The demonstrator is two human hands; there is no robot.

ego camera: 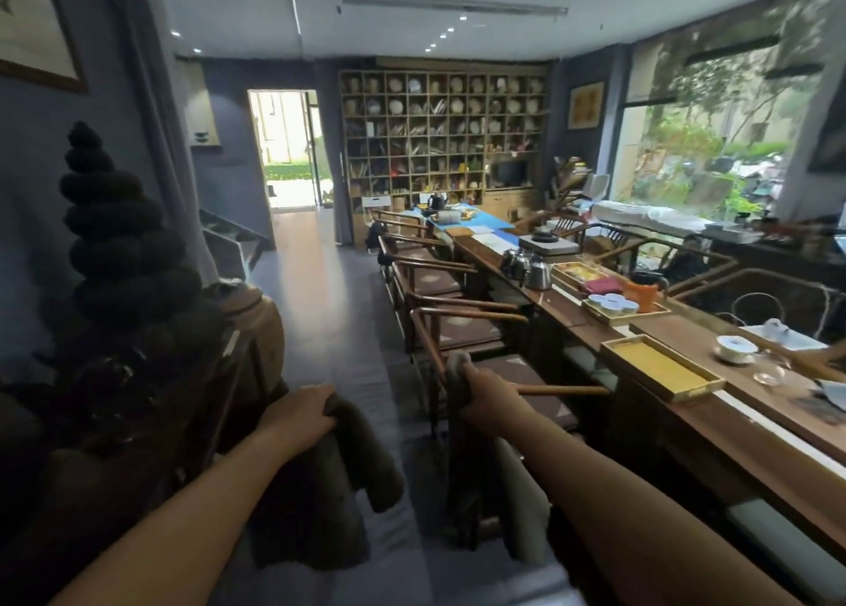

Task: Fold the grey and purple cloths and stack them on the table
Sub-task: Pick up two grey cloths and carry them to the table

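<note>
Both arms are reaching forward in the lower half of the frame, each hand gripping cloth. The left hand (pixel 306 408), lower centre-left, is closing its fingers over the top edge of a dark cloth (pixel 366 463) that is hanging straight down from the fist, its long axis running vertically toward the bottom of the frame; in this dim light it is reading brownish-grey, and I cannot tell whether it is the grey or the purple one. The right hand (pixel 490 397), just right of centre, is clenching a paler grey cloth (pixel 517 505), a bunch of it poking up above the knuckles and the rest trailing down beside the forearm. The two cloths are hanging apart, with bare floor showing between them. The long wooden table (pixel 714 427) is running along the right side of the frame, so the right hand is the nearer one to it. A yellow-lined tray (pixel 659 367), cups and glassware are crowding the tabletop in the middle right, while the near stretch toward the lower right is looking freer. A chair (pixel 458 331) is standing between the hands and the table edge, narrowing the approach.
</note>
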